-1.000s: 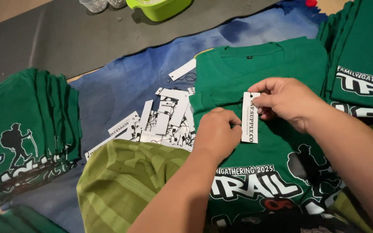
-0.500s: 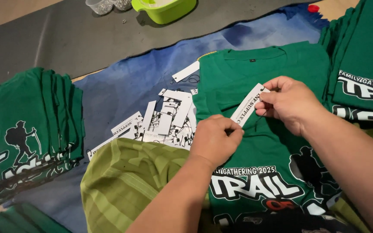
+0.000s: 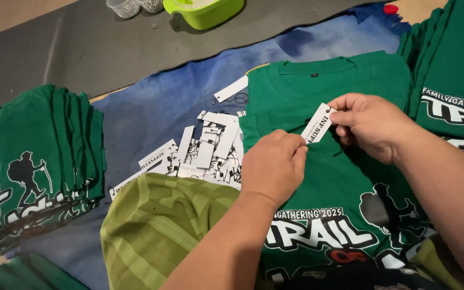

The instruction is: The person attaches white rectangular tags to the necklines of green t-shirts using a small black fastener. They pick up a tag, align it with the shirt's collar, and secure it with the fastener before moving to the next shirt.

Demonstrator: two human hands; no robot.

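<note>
Blue cloth (image 3: 151,118), green shirt (image 3: 345,177) cut off below, both hands' fingers pinching white tag (image 3: 318,123), string hidden.

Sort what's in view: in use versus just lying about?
In use: white paper tag, pinched by left hand and right hand; green shirt under them.
Lying about: loose tag pile, folded shirt stack, lime green container, olive striped cloth.

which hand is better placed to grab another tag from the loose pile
Left, probably. The left hand sits just beside the pile of white tags, while the right hand is farther off over the green shirt. Both currently pinch one white tag.
</note>
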